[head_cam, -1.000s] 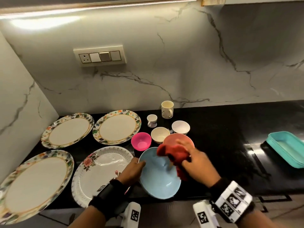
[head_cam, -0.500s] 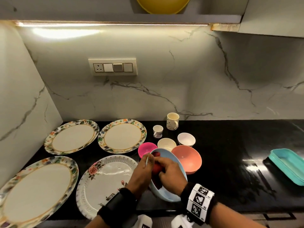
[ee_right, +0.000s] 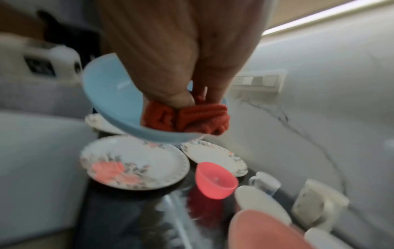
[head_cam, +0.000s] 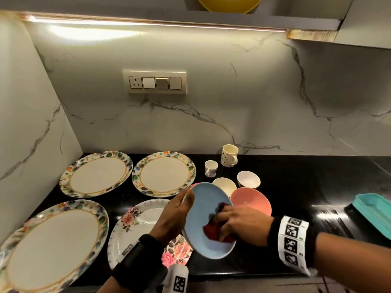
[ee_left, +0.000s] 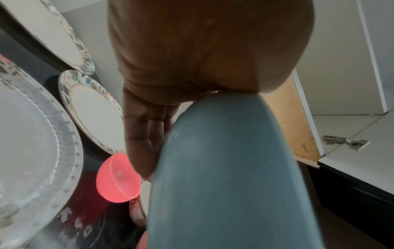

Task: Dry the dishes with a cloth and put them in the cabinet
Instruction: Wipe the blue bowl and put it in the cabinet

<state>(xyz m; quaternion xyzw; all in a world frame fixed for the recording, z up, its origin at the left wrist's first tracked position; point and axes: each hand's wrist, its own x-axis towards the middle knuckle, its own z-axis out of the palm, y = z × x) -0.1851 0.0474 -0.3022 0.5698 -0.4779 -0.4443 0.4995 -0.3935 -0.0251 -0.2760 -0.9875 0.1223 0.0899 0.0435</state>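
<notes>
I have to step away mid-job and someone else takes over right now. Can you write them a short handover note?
Left hand grips the blue bowl by its rim, tilted, lifted off the black counter.
Right hand presses the red cloth inside that bowl.
Done: a yellow dish shows in the cabinet above.
Left: finish this bowl and shelve it, then four plates, four smaller bowls and two cups on the counter.
</notes>
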